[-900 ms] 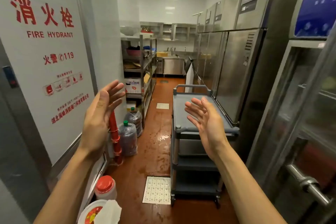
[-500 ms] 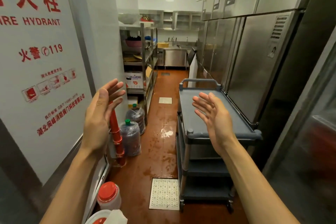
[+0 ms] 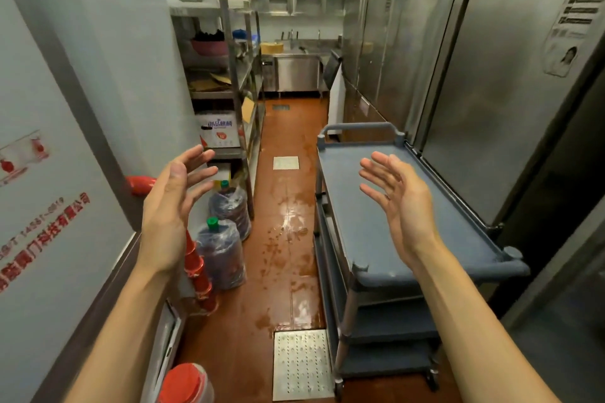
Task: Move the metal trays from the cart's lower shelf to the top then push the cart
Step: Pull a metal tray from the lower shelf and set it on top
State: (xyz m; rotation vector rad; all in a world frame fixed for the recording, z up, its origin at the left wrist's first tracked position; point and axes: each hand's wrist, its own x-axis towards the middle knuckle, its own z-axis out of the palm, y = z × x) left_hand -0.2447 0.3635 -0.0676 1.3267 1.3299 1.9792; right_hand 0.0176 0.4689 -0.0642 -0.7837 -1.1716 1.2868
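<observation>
Bare left hand (image 3: 170, 206): centre-left of frame, fingers spread, palm turned inward — holding nothing.
Right hand (image 3: 401, 203): centre-right, fingers apart, raised over the cart's top shelf.
Cart (image 3: 435, 267): grey, lower right; trays cannot be made out.

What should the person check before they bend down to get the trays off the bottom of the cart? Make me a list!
1. Both hands free: ok. The left hand and right hand are open and hold nothing.
2. Room on top for trays: ok. The cart's top shelf is bare.
3. Trays on the lower shelves: cannot tell. They look dark, and no metal tray shows from here.
4. Floor safe to step on: not ok. The floor beside the cart looks wet and shiny.
5. Way ahead clear for pushing: ok. The aisle is open; the water jugs stand off to the left.
</observation>
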